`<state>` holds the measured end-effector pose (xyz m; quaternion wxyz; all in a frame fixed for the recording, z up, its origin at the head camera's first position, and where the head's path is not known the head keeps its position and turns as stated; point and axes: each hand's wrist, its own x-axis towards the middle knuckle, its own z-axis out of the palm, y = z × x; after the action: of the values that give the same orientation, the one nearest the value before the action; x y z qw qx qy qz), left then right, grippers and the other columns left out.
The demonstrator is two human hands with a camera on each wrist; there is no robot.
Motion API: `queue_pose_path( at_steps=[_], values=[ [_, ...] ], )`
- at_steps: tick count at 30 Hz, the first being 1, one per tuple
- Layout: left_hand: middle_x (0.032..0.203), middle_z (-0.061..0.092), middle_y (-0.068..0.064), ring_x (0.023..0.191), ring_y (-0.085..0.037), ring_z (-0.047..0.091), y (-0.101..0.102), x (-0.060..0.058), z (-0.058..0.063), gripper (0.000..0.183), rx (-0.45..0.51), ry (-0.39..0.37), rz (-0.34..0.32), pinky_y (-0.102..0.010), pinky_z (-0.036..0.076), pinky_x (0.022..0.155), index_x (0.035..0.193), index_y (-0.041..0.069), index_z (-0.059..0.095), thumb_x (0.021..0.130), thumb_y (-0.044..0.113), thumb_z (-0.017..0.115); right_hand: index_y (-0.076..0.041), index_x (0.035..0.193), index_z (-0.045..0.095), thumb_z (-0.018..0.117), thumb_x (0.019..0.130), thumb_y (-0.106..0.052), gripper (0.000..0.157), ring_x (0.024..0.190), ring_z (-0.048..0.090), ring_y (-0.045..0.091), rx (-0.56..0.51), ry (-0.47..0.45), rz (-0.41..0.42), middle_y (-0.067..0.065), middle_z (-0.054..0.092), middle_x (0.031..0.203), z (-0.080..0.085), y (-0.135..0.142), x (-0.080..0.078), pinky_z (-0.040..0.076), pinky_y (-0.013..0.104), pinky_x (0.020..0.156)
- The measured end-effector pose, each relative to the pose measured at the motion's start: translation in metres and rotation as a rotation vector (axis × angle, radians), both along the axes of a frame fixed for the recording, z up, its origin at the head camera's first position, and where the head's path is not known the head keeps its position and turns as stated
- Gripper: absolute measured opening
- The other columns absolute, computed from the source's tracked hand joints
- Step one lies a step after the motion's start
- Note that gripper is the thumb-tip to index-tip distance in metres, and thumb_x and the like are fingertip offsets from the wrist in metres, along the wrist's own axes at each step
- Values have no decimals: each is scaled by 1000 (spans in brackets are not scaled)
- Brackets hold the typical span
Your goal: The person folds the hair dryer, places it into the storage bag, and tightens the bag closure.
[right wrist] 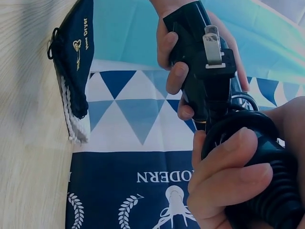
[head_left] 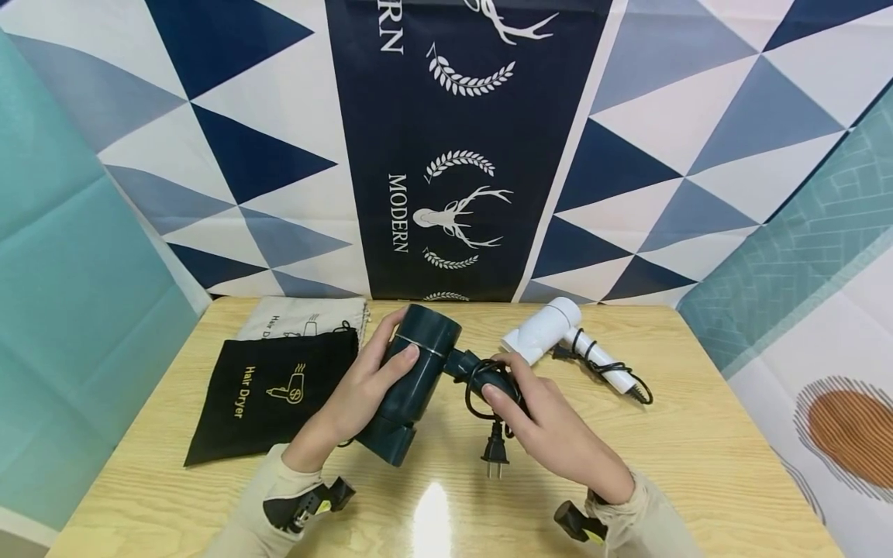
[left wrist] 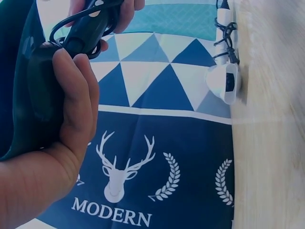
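Above the middle of the table, a dark green hair dryer [head_left: 410, 387] is held between both hands. My left hand [head_left: 356, 395] grips its barrel, the thumb across the near side. With my right hand [head_left: 558, 426] I hold the handle, where a black cord [head_left: 477, 403] is wound in loops. From that cord a two-pin plug [head_left: 495, 448] hangs straight down. The right wrist view shows the right fingers [right wrist: 228, 186] curled over the cord and the ribbed end of the handle. In the left wrist view, the left fingers [left wrist: 76, 95] wrap the barrel [left wrist: 35, 95].
A white hair dryer [head_left: 540, 333] with its cord wrapped round the handle lies at the back right of the wooden table [head_left: 628, 473]. On the left, a black drawstring bag [head_left: 279, 395] marked "Hair Dryer" overlaps a white bag [head_left: 261, 318]. Patterned cloth [head_left: 460, 155] stands behind.
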<state>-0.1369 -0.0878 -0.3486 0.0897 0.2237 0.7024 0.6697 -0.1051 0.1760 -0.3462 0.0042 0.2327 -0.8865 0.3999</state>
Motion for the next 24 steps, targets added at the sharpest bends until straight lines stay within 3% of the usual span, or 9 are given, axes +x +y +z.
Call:
queue_pose_path(
  at_steps=[15,24],
  values=[
    [112,58,-22,80,-32,66,-1,3,2,53,22,45,22,-45,57,63,156,26,23,107,30,42,-22,131,45,50,105,-31,28,66,57,9,-15,63,-24,-5,58,78,-3,-2,0,50,28,60],
    [112,58,-21,79,-32,66,4,2,-2,53,55,68,28,-45,58,63,156,24,22,107,29,41,-18,130,46,51,105,-28,27,59,54,7,-36,96,-35,-5,56,75,-5,-2,1,50,27,57]
  ],
)
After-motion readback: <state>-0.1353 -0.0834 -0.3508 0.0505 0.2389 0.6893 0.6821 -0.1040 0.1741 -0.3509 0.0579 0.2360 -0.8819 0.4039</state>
